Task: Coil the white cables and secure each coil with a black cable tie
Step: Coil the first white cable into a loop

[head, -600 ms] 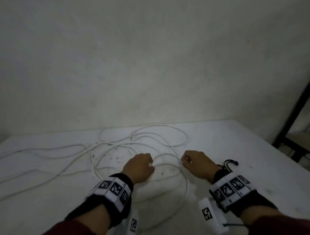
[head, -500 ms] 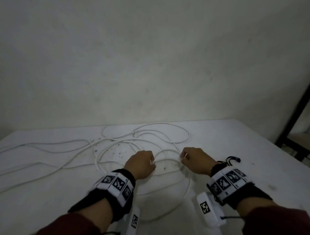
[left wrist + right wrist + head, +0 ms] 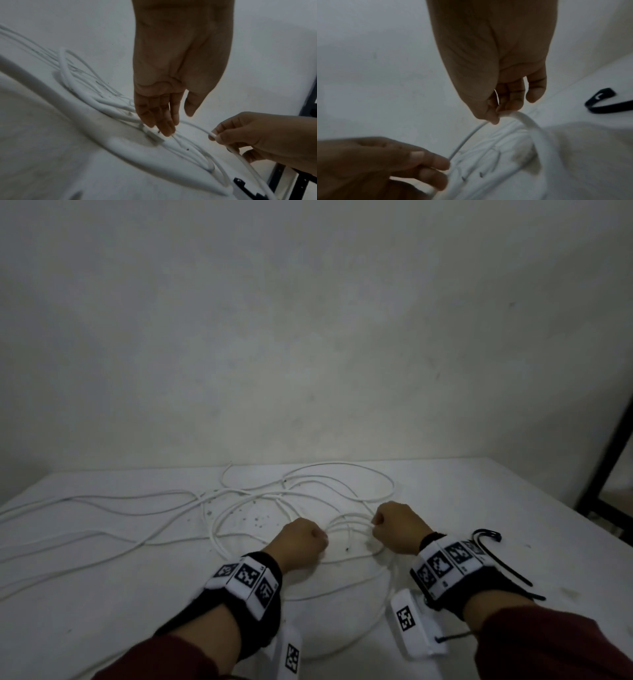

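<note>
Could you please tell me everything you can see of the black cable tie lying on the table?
The black cable tie is a thin, flat strip, plastic by its look. It lies loose on the white table, just right of the right wrist band. Its far end curls over into a small hook or loop, and the rest runs as a straight tail toward the person. Neither hand touches it, and no cable passes through it. A second dark strip shows nearer the sleeve, too unclear to name.

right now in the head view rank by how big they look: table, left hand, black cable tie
1. table, by far largest
2. left hand
3. black cable tie: longer than the hand but far thinner, so this order is unsure
</note>
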